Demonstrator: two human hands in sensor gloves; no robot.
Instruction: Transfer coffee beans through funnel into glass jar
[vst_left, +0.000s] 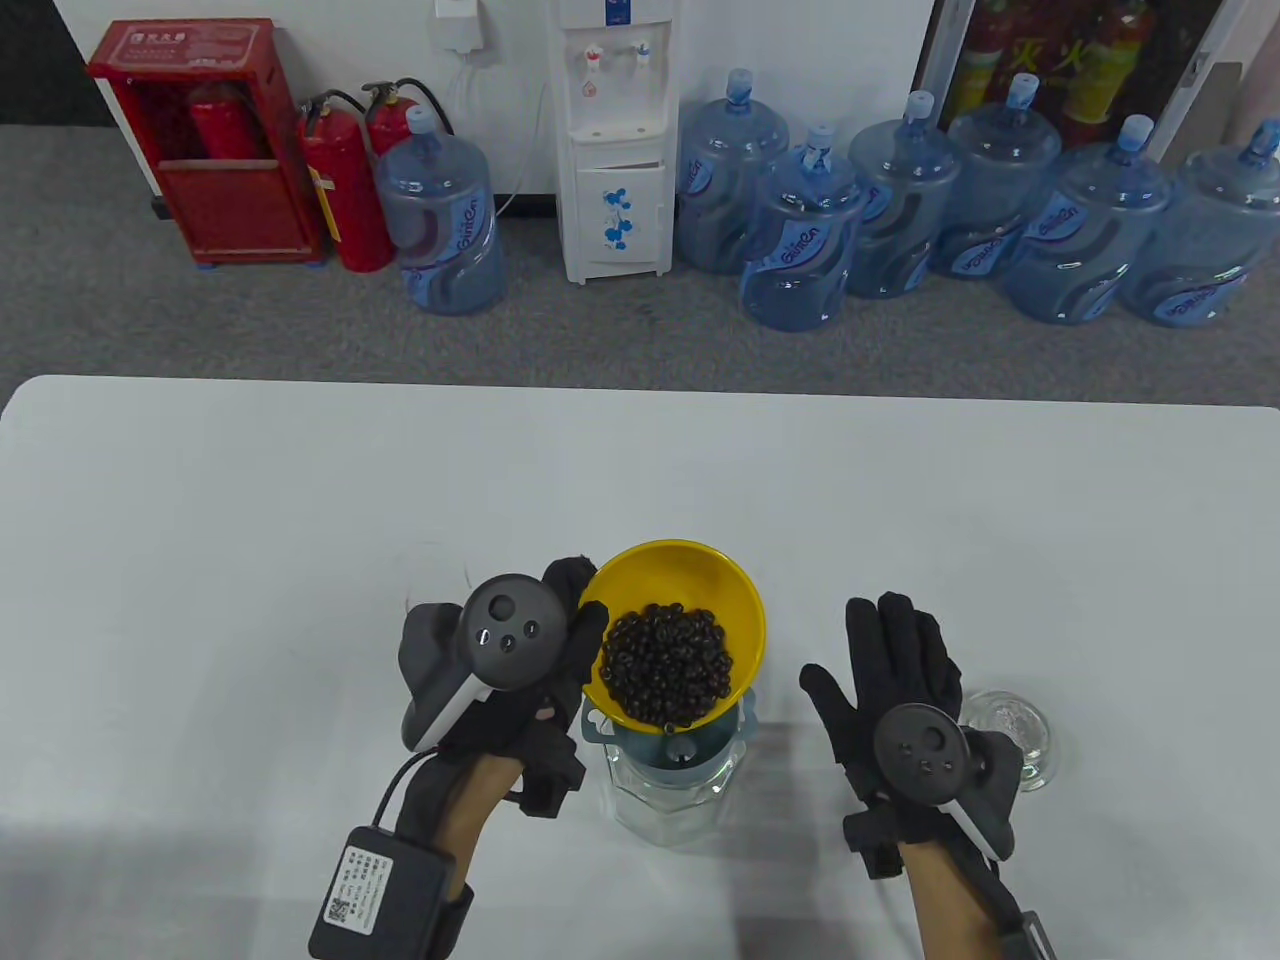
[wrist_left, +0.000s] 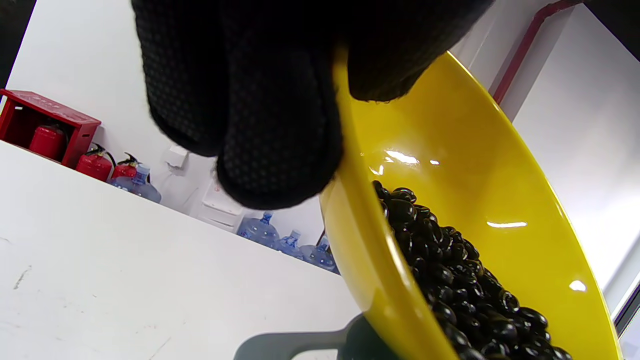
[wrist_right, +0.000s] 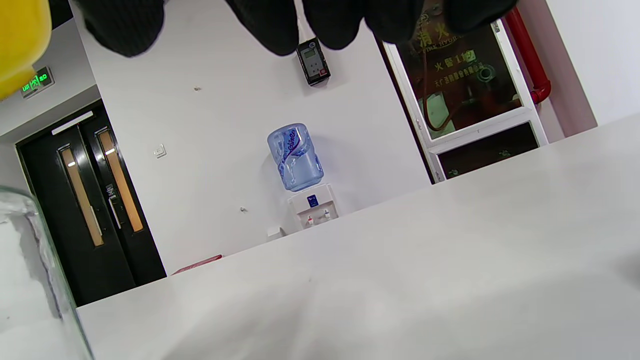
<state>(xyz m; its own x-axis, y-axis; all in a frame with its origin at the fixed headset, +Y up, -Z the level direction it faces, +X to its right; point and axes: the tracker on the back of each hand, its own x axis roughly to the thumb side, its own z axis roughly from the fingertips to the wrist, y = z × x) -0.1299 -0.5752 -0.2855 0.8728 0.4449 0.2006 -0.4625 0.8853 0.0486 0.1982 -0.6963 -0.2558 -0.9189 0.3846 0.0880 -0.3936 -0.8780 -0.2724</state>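
A yellow bowl (vst_left: 720, 590) of dark coffee beans (vst_left: 668, 662) is tilted toward me over a grey-blue funnel (vst_left: 680, 752) that sits in the mouth of a glass jar (vst_left: 665, 812). My left hand (vst_left: 560, 640) grips the bowl's left rim, thumb inside the rim. The left wrist view shows the fingers (wrist_left: 260, 125) pinching the yellow rim (wrist_left: 370, 260) with beans (wrist_left: 450, 280) piled at its low side. My right hand (vst_left: 895, 665) lies flat and open on the table right of the jar, holding nothing.
A clear glass lid (vst_left: 1015, 735) lies on the table just right of my right hand. The white table (vst_left: 300, 520) stretches around. Water bottles, a dispenser and fire extinguishers stand on the floor beyond the far edge.
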